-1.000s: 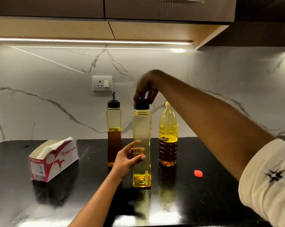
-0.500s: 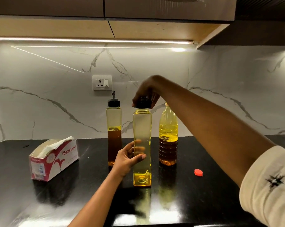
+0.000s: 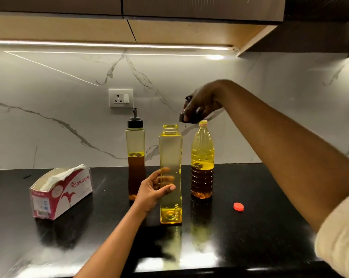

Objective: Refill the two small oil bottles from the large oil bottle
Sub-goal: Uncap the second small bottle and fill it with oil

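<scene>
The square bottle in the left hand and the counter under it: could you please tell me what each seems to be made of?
Square bottle: likely clear, yellow-tinted plastic with a glossy finish; fingers of the left hand show through its wall. Counter: probably polished black stone, since it mirrors that bottle and the light strip.

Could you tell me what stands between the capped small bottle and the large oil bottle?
In the head view, the open small bottle, gripped by the left hand, stands between them, nearer the camera.
</scene>
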Demonstrator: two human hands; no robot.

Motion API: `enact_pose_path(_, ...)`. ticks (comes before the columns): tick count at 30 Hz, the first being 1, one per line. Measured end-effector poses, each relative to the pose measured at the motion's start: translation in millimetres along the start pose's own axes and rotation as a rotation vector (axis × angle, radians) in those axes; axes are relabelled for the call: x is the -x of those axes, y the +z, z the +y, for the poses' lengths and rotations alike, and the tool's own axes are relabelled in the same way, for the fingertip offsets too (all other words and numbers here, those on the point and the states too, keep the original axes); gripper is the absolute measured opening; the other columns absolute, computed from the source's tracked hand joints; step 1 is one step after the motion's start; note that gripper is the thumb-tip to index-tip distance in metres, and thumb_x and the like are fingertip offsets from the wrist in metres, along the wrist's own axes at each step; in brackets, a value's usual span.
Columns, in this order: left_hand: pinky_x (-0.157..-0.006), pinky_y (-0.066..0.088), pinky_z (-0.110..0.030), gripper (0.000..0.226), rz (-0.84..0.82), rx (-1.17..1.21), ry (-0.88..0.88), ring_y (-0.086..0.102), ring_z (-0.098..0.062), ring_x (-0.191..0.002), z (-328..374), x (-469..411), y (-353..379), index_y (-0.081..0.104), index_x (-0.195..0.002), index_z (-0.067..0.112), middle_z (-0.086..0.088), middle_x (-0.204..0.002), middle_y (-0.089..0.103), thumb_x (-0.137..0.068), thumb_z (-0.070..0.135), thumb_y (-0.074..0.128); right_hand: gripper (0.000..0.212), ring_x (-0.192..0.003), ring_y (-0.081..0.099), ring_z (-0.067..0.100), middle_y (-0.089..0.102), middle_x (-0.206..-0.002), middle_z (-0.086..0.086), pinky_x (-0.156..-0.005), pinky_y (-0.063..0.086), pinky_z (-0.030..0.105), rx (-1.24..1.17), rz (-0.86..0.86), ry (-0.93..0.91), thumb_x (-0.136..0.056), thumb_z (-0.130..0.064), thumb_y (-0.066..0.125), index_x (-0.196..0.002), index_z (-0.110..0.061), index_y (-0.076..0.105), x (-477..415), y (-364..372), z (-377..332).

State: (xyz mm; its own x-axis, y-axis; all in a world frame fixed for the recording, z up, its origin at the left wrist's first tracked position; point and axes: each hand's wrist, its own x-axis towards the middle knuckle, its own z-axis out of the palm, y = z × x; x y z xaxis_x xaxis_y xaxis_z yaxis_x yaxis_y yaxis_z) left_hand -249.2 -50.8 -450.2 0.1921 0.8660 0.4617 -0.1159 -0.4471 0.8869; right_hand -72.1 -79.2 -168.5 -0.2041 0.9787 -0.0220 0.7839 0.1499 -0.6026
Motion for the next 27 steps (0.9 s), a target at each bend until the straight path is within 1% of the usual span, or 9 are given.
enact_pose_path(2,-0.075,0.055,-0.019,0.056,0.001,-0.010,-0.001,0.070,-0.011,-0.090,-0.4,-1.3,2.3,0.058,-0.117,0.016,-0.010,-0.102,0.069,-0.065,0.011,0.076,0.042,-0.098,0.062,0.024,0.062,-0.110,0.014,-0.086,0.053,0.031,-0.003,0.000,0.057,-0.080,-0.006,0.070,-0.118,-0.001,0.056,0.5,7.4,34.5)
enact_pose_path(6,-0.074,0.054,-0.017,0.052,0.024,-0.014,-0.005,0.069,-0.008,-0.089,-3.9,-6.0,7.9,0.059,-0.115,0.016,-0.007,-0.101,0.069,-0.066,0.010,0.077,0.037,-0.100,0.063,0.027,0.062,-0.107,0.013,-0.081,0.056,0.034,0.039,-0.009,0.139,-0.076,-0.009,0.075,-0.107,-0.008,0.057,1.7,39.0,104.9)
enact_pose_path(9,-0.074,0.053,-0.016,0.051,0.041,-0.016,-0.009,0.069,-0.005,-0.088,-6.4,-9.4,15.1,0.059,-0.116,0.014,-0.005,-0.102,0.069,-0.069,0.009,0.077,0.040,-0.096,0.061,0.024,0.059,-0.106,0.009,-0.082,0.056,0.035,0.057,-0.050,0.184,-0.074,-0.007,0.077,-0.107,-0.011,0.055,1.1,71.1,151.1)
enact_pose_path(10,-0.073,0.053,-0.015,0.051,0.042,-0.013,-0.014,0.069,-0.005,-0.088,-7.1,-10.8,16.9,0.059,-0.116,0.014,-0.005,-0.102,0.069,-0.069,0.011,0.077,0.040,-0.096,0.060,0.022,0.058,-0.105,0.008,-0.082,0.056,0.035,0.048,-0.060,0.192,-0.074,-0.007,0.077,-0.106,-0.013,0.054,0.5,81.9,164.3)
enact_pose_path(12,-0.074,0.053,-0.015,0.058,0.045,-0.003,-0.020,0.069,-0.006,-0.090,-8.4,-13.2,17.5,0.060,-0.115,0.016,-0.004,-0.102,0.070,-0.062,0.024,0.082,0.040,-0.097,0.058,0.021,0.057,-0.105,0.006,-0.080,0.055,0.032,0.068,-0.065,0.196,-0.073,-0.008,0.078,-0.105,-0.013,0.055,-0.2,100.9,185.0)
enact_pose_path(14,-0.074,0.053,-0.016,0.076,0.062,0.003,-0.020,0.069,-0.008,-0.093,-10.1,-14.5,15.8,0.061,-0.114,0.018,0.000,-0.099,0.072,-0.049,0.044,0.089,0.045,-0.097,0.057,0.020,0.058,-0.107,0.005,-0.078,0.055,0.031,0.126,-0.047,0.189,-0.072,-0.012,0.079,-0.110,-0.011,0.056,-1.2,115.0,198.6)
enact_pose_path(16,-0.076,0.054,-0.018,0.090,0.085,0.007,-0.019,0.069,-0.010,-0.095,-12.9,-15.1,15.8,0.061,-0.116,0.017,0.000,-0.100,0.073,-0.040,0.055,0.090,0.050,-0.099,0.058,0.019,0.059,-0.111,0.006,-0.080,0.055,0.031,0.169,-0.034,0.182,-0.072,-0.015,0.080,-0.116,-0.011,0.057,-3.5,125.2,207.7)
enact_pose_path(23,-0.078,0.054,-0.018,0.094,0.081,0.017,0.007,0.068,-0.010,-0.097,-16.3,-14.9,17.6,0.060,-0.116,0.017,0.000,-0.103,0.071,-0.037,0.059,0.089,0.064,-0.107,0.058,0.023,0.056,-0.125,0.007,-0.084,0.055,0.033,0.237,-0.053,0.183,-0.070,-0.019,0.082,-0.126,-0.014,0.051,-9.8,140.5,220.4)
enact_pose_path(27,-0.079,0.054,-0.018,0.094,0.081,0.002,0.008,0.069,-0.010,-0.097,-16.2,-14.9,17.2,0.060,-0.117,0.017,0.000,-0.103,0.071,-0.037,0.060,0.089,0.076,-0.121,0.051,0.023,0.053,-0.134,0.004,-0.093,0.045,0.031,0.270,-0.029,0.163,-0.068,-0.027,0.083,-0.134,-0.018,0.047,-10.9,143.9,226.3)
